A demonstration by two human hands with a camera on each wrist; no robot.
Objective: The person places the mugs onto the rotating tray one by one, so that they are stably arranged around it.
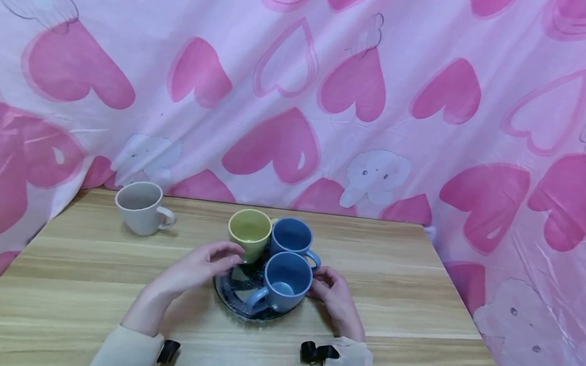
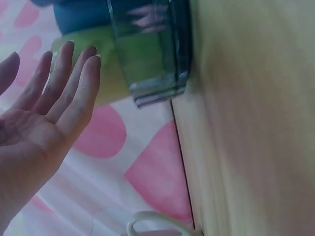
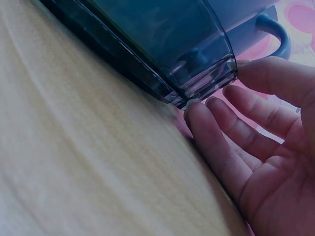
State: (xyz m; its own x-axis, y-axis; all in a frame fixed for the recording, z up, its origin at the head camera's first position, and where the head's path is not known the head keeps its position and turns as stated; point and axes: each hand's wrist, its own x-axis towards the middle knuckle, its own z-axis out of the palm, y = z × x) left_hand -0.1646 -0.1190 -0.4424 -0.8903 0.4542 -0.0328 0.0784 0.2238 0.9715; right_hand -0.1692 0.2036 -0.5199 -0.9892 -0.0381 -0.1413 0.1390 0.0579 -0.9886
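Observation:
A dark, clear glass tray (image 1: 234,301) on the wooden table carries three mugs. On it are a green mug (image 1: 250,231) at the back left, a dark blue mug (image 1: 292,235) at the back right and a lighter blue mug (image 1: 286,281) in front. My left hand (image 1: 207,264) is beside the green mug over the tray's left side; in the left wrist view its relaxed fingers (image 2: 88,73) are spread and hold nothing. At the tray's right edge is my right hand (image 1: 334,296), its loosely bent fingertips (image 3: 199,110) right at the glass rim.
A pale grey mug (image 1: 144,210) stands upright at the table's back left, its handle toward the right. Behind the wooden table (image 1: 418,310) hangs a pink cloth (image 1: 401,140) with hearts, which also runs down both sides. Dark straps are on both sleeves.

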